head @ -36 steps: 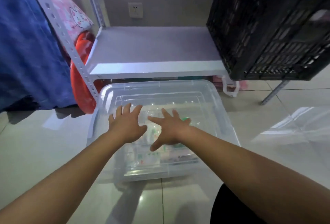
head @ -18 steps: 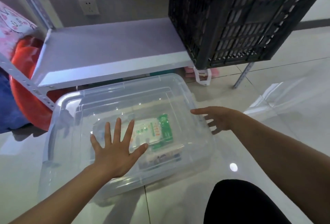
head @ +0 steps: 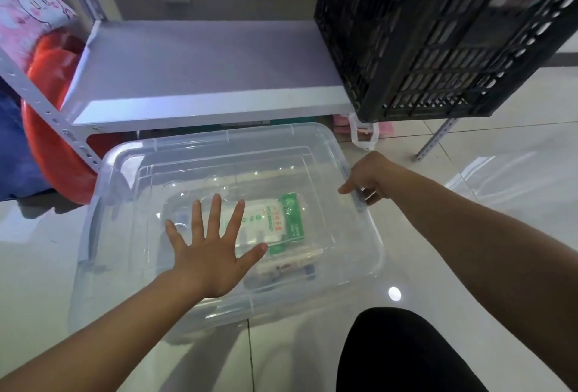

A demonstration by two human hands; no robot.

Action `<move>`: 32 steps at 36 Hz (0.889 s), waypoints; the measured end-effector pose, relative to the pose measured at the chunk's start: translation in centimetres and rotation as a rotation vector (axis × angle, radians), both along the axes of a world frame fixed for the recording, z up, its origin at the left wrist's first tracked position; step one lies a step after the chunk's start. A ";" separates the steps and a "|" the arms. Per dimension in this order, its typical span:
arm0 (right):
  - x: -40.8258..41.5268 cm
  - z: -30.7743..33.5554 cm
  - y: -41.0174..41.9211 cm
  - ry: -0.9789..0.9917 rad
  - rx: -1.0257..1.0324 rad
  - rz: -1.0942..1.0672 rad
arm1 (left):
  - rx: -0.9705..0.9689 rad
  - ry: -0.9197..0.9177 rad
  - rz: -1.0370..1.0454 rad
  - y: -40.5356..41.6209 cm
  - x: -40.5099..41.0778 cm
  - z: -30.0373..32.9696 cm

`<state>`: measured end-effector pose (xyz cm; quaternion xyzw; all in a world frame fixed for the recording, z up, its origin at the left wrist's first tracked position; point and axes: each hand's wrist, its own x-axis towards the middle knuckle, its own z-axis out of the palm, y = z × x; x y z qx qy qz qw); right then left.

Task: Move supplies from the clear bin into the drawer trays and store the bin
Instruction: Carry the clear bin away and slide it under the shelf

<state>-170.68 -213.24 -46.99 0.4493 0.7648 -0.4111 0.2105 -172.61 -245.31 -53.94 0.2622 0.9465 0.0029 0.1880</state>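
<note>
A clear plastic bin (head: 359, 244) with its clear lid on sits on the tiled floor in front of a metal shelf. Through the lid I see a white and green packet (head: 281, 219) and small dark items near the front. My left hand (head: 212, 251) lies flat on the lid, fingers spread, holding nothing. My right hand (head: 369, 175) is at the bin's right edge, fingers curled around the lid's side latch.
A grey metal shelf (head: 203, 78) stands just behind the bin. A black slatted crate (head: 438, 35) sits on its right end. A red bag (head: 53, 110) and patterned fabric lie to the left. My dark-clad knee (head: 400, 354) is at the bottom right.
My right hand left the lid's middle, swung to the bin's right edge and curled onto the latch. My left hand stayed flat on the lid. The view shifted right.
</note>
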 end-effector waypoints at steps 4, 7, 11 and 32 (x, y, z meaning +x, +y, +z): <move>-0.1 0.1 -0.5 0.003 0.056 -0.001 | 0.010 -0.009 0.006 0.0 0.0 0.1; 0.3 0.2 -0.5 0.030 0.065 -0.019 | 0.030 -0.046 0.020 0.0 -0.1 0.5; 2.4 -0.9 -1.0 0.186 0.198 -0.003 | -0.046 -0.131 -0.039 -0.2 -1.0 2.2; 17.0 -5.2 -6.0 0.570 -0.592 -0.467 | 1.515 -0.697 1.207 -19.1 6.0 -1.5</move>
